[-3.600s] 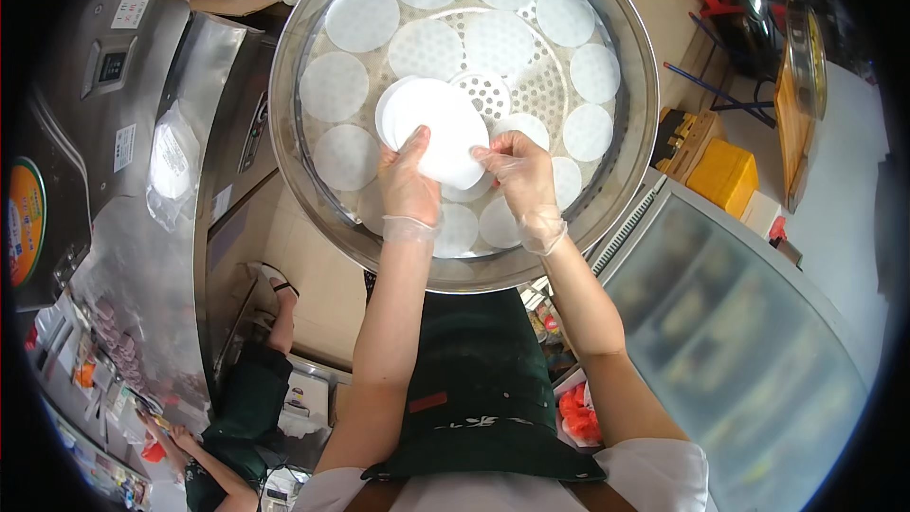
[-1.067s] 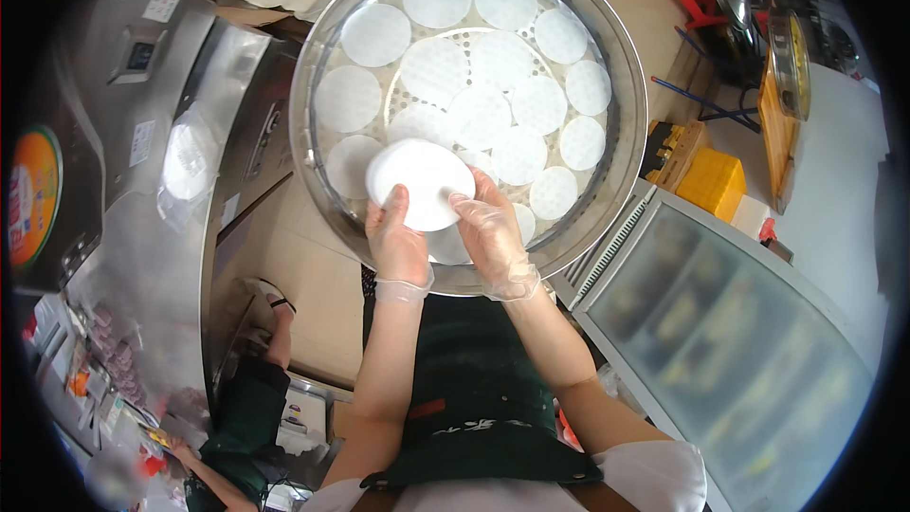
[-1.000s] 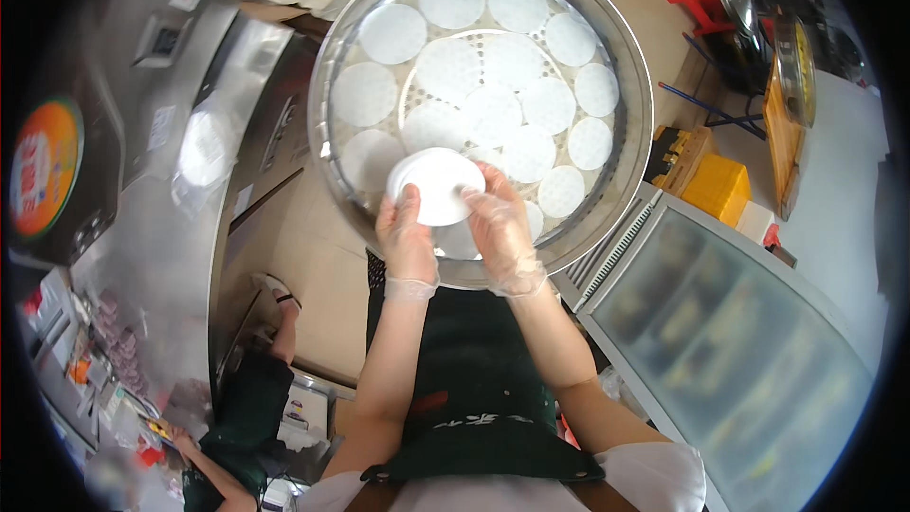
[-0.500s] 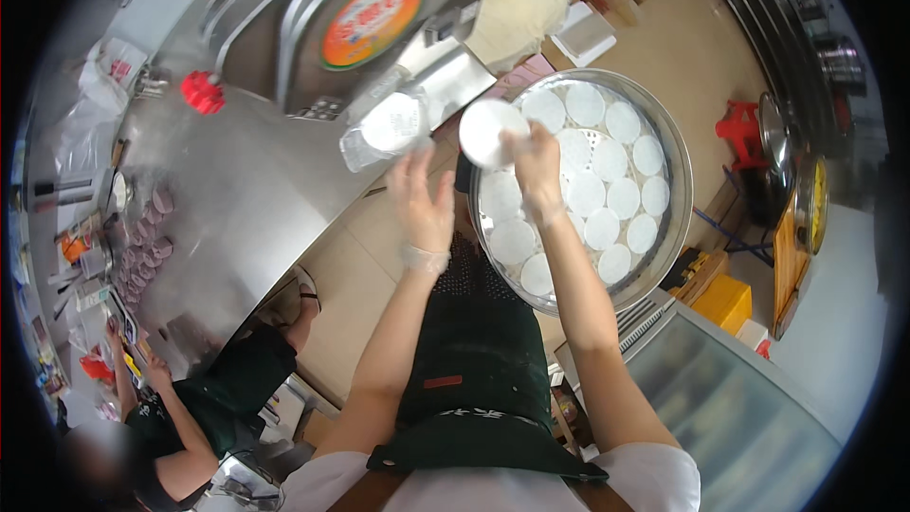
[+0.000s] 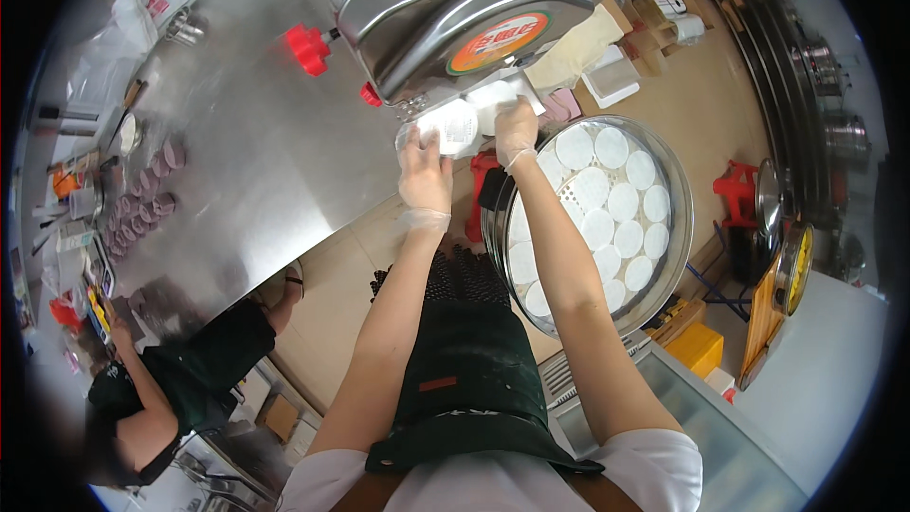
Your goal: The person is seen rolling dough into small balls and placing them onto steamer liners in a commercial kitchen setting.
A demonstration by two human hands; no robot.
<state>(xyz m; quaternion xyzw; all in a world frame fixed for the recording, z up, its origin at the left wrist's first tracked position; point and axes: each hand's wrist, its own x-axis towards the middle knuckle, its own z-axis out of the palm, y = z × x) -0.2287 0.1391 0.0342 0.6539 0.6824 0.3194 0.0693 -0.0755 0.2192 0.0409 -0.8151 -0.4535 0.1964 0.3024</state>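
In a clear glove, my right hand point(image 5: 517, 130) is closed on a stack of white paper rounds point(image 5: 491, 101) at the metal ledge below the steel machine point(image 5: 403, 14). My gloved left hand point(image 5: 424, 178) lies just left of it, fingers apart and slightly bent on a clear plastic bag point(image 5: 453, 126) of white rounds. Below and right of both hands, a large round perforated steamer point(image 5: 676, 237) holds several paper rounds in its base, partly behind my right forearm.
A co-worker point(image 5: 171, 370) is at the lower left beside the steel counter point(image 5: 265, 171), which bears several mauve pieces point(image 5: 142, 209). Red stools point(image 5: 735, 194), a wooden board point(image 5: 766, 327), a yellow crate point(image 5: 700, 346) and a glass-topped chest point(image 5: 682, 427) stand to the right.
Both hands left their place over the steamer for the machine's ledge, the right carrying the stack. The left let go of the stack and now rests on the bag. The view has turned leftward.
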